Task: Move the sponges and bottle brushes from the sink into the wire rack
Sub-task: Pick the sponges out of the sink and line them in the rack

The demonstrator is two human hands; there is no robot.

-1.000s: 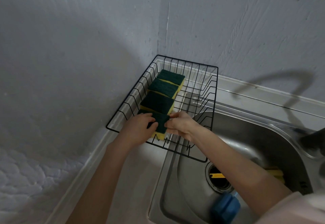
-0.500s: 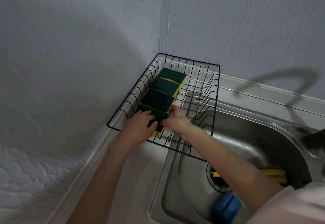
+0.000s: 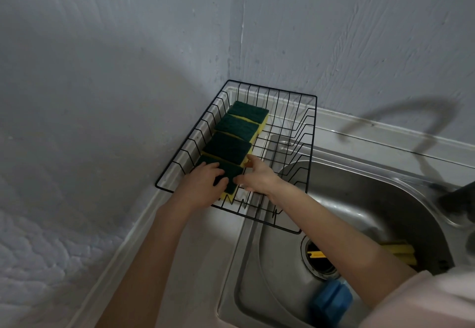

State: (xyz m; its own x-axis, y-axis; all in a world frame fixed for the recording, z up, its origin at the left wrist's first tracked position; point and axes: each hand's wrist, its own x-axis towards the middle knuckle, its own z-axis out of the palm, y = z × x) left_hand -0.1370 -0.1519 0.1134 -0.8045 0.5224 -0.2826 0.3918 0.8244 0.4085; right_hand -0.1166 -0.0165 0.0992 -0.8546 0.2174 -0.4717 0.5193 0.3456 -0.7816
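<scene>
A black wire rack (image 3: 312, 147) stands in the wall corner, partly over the sink (image 3: 365, 199). Several green-topped yellow sponges lie in a row along its left side. My left hand (image 3: 203, 186) rests on the nearest sponge (image 3: 233, 174), fingers and thumb pressed on its green top. To its right, my right hand (image 3: 257, 178) has its fingers spread; the index tip touches the yellow edge of the sponge behind (image 3: 227, 147). In the sink lie a yellow sponge (image 3: 401, 251), partly hidden by my right arm, and a blue sponge (image 3: 331, 300).
The sink drain (image 3: 318, 260) has a yellow piece lying in it. Grey walls close in the rack on the left and behind. A dark tap (image 3: 457, 195) stands at the right edge. The right half of the rack holds no sponges.
The nearest sponge has been pushed down and back against the row. My right hand has loosened from its side, fingers now spread. My left hand stays on top.
</scene>
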